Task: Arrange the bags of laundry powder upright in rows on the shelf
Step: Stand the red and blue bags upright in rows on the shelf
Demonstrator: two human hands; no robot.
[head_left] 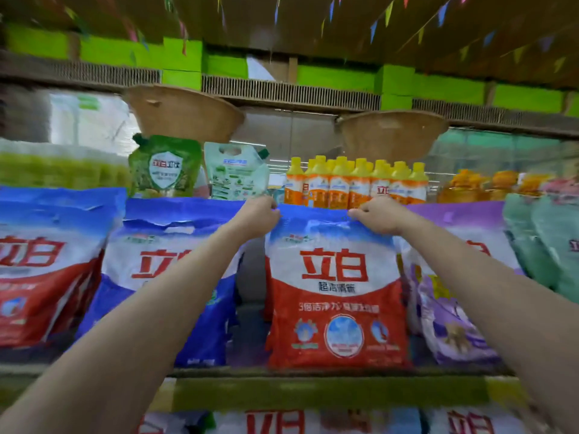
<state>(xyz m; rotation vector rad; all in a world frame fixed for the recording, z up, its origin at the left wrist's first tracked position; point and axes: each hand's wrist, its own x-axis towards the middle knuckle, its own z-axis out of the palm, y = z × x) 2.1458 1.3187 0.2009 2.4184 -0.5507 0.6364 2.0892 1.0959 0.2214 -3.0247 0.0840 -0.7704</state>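
Note:
A red, white and blue bag of laundry powder (335, 292) stands upright on the shelf (329, 391), front facing me. My left hand (260, 216) pinches its top left corner and my right hand (377, 216) pinches its top right corner. To its left a blue bag (163, 267) leans back, with a narrow gap between them. Another red bag (44, 264) stands at the far left. A purple bag (451, 305) stands close on the right, partly hidden by my right forearm.
Green bags (545, 242) fill the far right of the shelf. Behind the row stand green refill pouches (166, 167) and orange bottles with yellow caps (354, 183). Two woven baskets (185, 111) hang from the shelf above. More bags show on the shelf below (275, 421).

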